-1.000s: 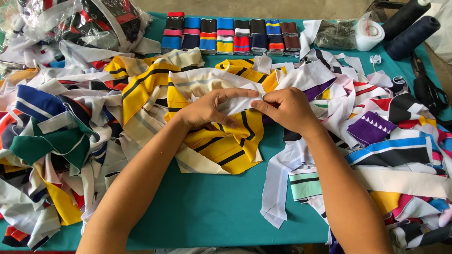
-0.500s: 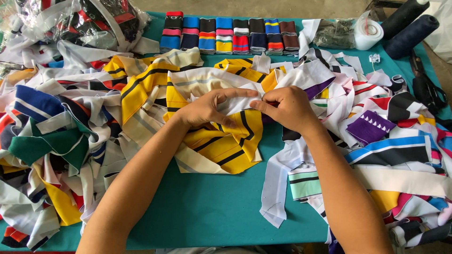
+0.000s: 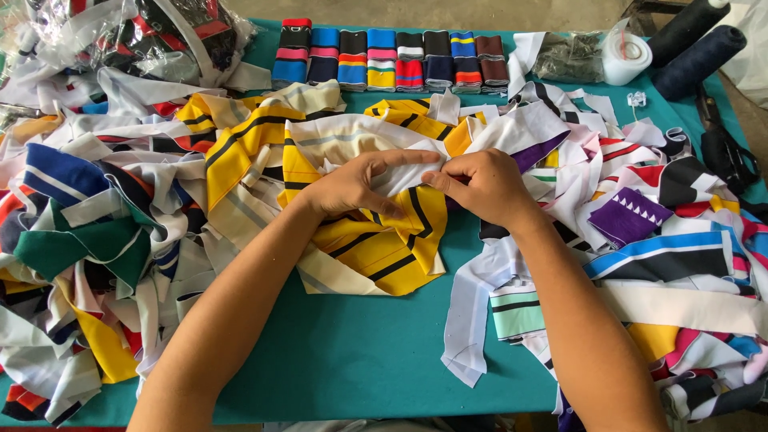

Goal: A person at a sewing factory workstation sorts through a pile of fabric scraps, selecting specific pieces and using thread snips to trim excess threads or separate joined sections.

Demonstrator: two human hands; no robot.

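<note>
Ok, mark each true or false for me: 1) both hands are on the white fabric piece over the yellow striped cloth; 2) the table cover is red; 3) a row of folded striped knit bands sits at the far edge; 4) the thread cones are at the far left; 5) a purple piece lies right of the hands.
1) True: the left hand and right hand pinch the white fabric piece above the yellow striped cloth.
2) False: the table cover is teal.
3) True: the folded knit bands line the far edge.
4) False: the dark thread cones stand at the far right.
5) True: the purple piece lies right of them.
</note>
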